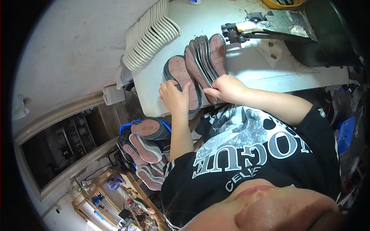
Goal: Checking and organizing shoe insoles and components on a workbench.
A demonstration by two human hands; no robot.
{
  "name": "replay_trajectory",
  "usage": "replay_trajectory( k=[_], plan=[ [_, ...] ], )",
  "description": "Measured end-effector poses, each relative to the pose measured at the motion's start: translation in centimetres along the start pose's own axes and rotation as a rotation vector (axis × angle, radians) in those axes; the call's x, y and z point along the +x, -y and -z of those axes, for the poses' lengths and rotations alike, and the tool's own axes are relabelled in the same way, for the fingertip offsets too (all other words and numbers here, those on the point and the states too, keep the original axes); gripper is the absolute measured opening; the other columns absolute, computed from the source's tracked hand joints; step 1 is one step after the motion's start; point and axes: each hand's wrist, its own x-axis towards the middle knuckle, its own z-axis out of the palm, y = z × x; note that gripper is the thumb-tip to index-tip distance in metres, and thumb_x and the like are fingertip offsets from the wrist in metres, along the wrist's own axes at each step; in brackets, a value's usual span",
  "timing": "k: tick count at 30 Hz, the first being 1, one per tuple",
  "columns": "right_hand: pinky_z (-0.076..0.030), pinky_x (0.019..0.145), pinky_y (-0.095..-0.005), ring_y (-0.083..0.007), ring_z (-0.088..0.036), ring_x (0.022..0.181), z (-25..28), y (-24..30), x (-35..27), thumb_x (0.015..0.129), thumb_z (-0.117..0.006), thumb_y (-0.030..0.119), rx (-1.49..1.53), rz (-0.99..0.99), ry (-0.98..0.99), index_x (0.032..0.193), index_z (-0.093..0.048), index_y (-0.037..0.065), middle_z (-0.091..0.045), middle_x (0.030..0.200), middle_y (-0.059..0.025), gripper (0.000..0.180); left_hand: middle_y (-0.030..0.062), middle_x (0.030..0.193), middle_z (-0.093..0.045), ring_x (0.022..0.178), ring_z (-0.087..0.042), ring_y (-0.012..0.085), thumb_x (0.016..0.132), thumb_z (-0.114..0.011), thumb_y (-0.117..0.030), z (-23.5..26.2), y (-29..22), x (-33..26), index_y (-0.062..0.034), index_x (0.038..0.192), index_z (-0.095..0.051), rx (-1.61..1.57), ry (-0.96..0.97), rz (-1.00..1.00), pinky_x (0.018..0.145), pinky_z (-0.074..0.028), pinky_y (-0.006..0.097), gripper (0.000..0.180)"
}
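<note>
- Lone sole (179,73): lies pink face up on the tabletop (216,19), near the edge closest to the person. Whether another sole lies beneath it cannot be told.
- Row of soles (198,73): at 2 o'clock from the lone sole and just beside it. Several pieces stand tilted on edge, packed face to back.
- Left hand (175,97): moderately narrow, spanning the lone sole at its lower half. Fingers lap the 9 o'clock edge; the thumb lies toward 3 o'clock. It appears to hold the sole.
- Right hand (230,88): closed around the lower end of the row, thumb on the near face. Fingertips behind are hidden.
- Step in hand (judged): gathering and aligning soles by hand.
- Next move (judged): calls for steady right-hand pressure so the row does not fan out, while the left hand squares the lone sole against it.
- Stack of white soles (152,38): at 11 o'clock, nested.
- Machine (277,27): at 2 o'clock, well apart from both hands.
- Blue crate (125,126): at 7 o'clock, below the tabletop, loaded with more soles (148,127).
</note>
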Motion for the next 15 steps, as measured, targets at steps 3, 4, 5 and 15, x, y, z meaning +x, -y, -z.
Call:
replay_trajectory(
  k=[3,4,5,15],
  plan=[
    [-0.049,0.058,-0.0433,-0.0364,-0.061,0.059,-0.1,-0.1,1.3,0.091,-0.052,0.050,-0.014,-0.025,-0.151,0.060,-0.069,0.010,-0.059,0.056,-0.0164,0.052,0.0102,0.093,-0.054,0.099,-0.050,0.0311,0.071,-0.078,-0.030,-0.5,-0.9,0.7,-0.0056,0.076,-0.057,-0.043,0.025,0.072,0.082,-0.040,0.044,0.032],
    [-0.050,0.058,-0.0434,-0.0364,-0.061,0.058,-0.3,-0.9,1.9,0.090,-0.052,0.051,-0.126,-0.044,-0.143,0.060,-0.069,0.010,-0.059,0.056,-0.0160,0.054,0.0102,0.093,-0.054,0.099,-0.050,0.0311,0.071,-0.078,-0.030,-0.8,-0.9,0.7,-0.0056,0.076,-0.057,-0.048,0.021,0.067,0.082,-0.040,0.044,0.032],
    [-0.050,0.058,-0.0436,-0.0364,-0.061,0.058,-0.2,-0.9,2.4,0.090,-0.052,0.053,-0.238,-0.058,-0.134,0.060,-0.069,0.011,-0.060,0.056,-0.0156,0.055,0.0100,0.093,-0.053,0.098,-0.049,0.0312,0.072,-0.078,-0.027,-1.0,-0.6,0.8,-0.0056,0.073,-0.057,-0.123,-0.012,0.028,0.084,-0.039,0.044,0.030],
    [-0.052,0.074,-0.0381,-0.0241,-0.066,0.083,2.9,1.7,-1.0,0.087,-0.066,0.043,0.423,-0.054,-0.012,0.103,-0.063,0.001,-0.067,0.085,-0.0175,0.045,0.0044,0.080,-0.063,0.069,-0.061,0.0090,0.091,-0.060,-0.005,3.8,-3.3,-0.9,-0.0001,0.083,-0.054,-1.153,-0.209,0.101,0.060,-0.048,0.021,0.011]
  ],
)
